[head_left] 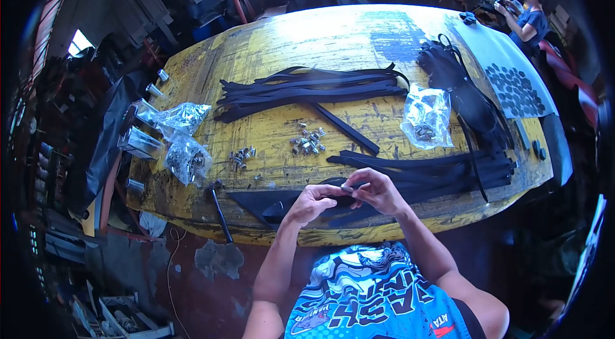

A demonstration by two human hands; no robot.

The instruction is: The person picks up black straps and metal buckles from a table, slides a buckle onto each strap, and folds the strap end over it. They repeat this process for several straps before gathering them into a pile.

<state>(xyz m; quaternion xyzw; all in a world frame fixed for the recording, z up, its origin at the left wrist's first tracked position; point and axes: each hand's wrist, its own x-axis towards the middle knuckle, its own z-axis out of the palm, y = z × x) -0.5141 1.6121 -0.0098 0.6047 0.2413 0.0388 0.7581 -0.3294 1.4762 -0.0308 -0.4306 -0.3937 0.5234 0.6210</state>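
My left hand and my right hand meet above the near edge of the table, fingers closed in a pinch. Between the fingertips is what looks like the end of a black strap; its detail is too small to make out. Beneath and beside the hands lie more black straps, reaching to the right. A small pile of shiny metal fittings sits just beyond the hands, with a second pile to its left. A hammer rests at the front edge, left of my left hand.
The worn yellow table carries a bundle of black straps and clear plastic bags of fittings. Dark round pieces lie on a pale sheet at right. Another person stands at the far right corner.
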